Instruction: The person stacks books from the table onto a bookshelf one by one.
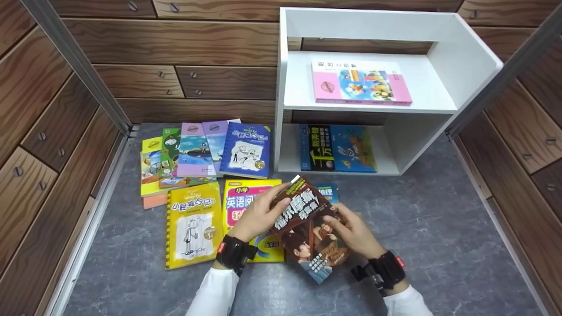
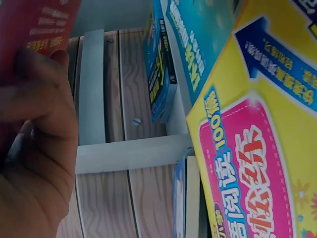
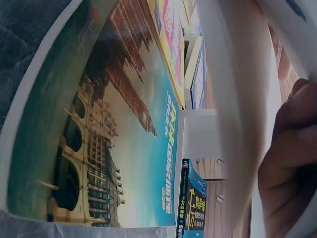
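Observation:
Both hands hold a brown paperback book [image 1: 303,215] with white lettering and drawn figures, tilted over the floor. My left hand [image 1: 263,210] grips its upper left side, the thumb lying on the cover. On the opposite edge, my right hand [image 1: 358,232] has its thumb on the cover and its fingers behind. The left wrist view shows the left hand [image 2: 39,139] against the book's reddish back [image 2: 42,22]. Beneath the held book lie a yellow-and-pink English reading book [image 1: 272,252] and a blue geography book [image 1: 329,192], both partly hidden.
A white two-level shelf [image 1: 439,87] stands at the back right. A pink-and-white book [image 1: 360,83] lies on its upper board; blue books [image 1: 340,149] occupy the lower level. Left of it are a blue diary book [image 1: 246,151], several overlapping books [image 1: 195,147] and a yellow diary book [image 1: 193,228].

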A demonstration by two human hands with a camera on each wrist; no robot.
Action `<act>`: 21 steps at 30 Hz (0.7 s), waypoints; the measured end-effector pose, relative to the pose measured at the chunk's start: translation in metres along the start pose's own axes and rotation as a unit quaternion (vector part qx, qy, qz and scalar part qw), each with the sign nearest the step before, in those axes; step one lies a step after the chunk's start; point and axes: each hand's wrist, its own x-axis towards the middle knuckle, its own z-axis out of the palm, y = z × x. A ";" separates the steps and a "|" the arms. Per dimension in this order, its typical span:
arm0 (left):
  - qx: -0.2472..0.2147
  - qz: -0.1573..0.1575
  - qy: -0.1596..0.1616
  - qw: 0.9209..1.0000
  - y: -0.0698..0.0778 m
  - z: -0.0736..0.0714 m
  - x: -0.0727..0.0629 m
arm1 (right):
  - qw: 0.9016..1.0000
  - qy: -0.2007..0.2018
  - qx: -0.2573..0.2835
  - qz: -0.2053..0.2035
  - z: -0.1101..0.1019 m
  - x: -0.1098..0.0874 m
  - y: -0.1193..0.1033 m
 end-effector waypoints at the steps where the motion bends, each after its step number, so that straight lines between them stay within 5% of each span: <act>1: 0.006 0.001 -0.002 1.000 -0.001 0.001 -0.001 | 1.000 0.000 -0.003 0.001 0.000 0.001 0.000; 6: -0.006 0.027 0.008 1.000 -0.003 0.004 -0.004 | 0.999 0.024 -0.032 0.017 0.001 0.005 0.001; 10: -0.026 0.043 0.024 0.998 -0.003 0.007 -0.004 | 0.994 0.082 -0.075 0.022 0.001 0.006 0.000; 16: -0.062 0.040 0.086 0.994 -0.004 0.007 -0.005 | 0.969 0.207 -0.132 -0.006 0.001 0.006 0.003; 21: -0.091 0.050 0.149 0.983 -0.002 0.009 -0.004 | 0.957 0.275 -0.087 0.019 0.002 0.000 0.002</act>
